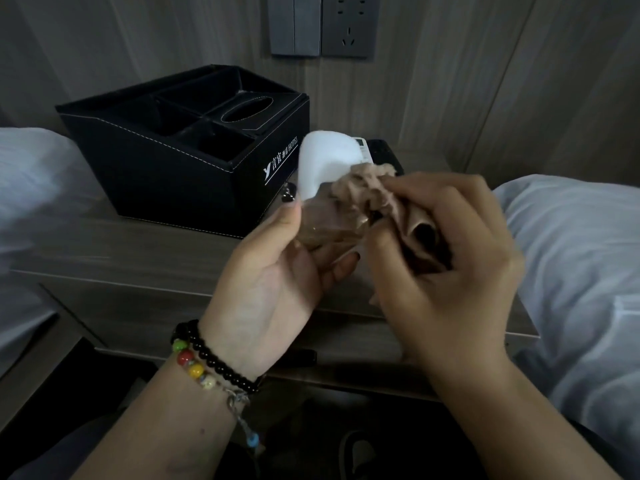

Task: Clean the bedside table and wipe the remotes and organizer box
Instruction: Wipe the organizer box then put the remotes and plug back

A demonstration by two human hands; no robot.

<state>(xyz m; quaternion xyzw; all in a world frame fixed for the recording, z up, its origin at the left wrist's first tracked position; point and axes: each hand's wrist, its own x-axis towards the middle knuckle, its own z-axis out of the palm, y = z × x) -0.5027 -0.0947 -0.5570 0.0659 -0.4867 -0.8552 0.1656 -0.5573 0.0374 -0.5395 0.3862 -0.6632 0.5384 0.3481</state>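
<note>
Two bare forearms without sleeves, left hand (pixel 277 271) with dark-painted nails, black bead bracelet (pixel 214 355) and multicoloured bead bracelet (pixel 194 367) at its wrist, right hand (pixel 446 268) unadorned

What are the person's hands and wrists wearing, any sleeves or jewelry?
No sleeves show; both forearms are bare. The left hand has dark polish on its fingers' nails, and its wrist carries a black bead bracelet, a multicoloured bead bracelet with green, red and yellow beads, and a thin cord with a small blue bead hanging from it. The right hand wears no ring or bracelet that shows.
</note>
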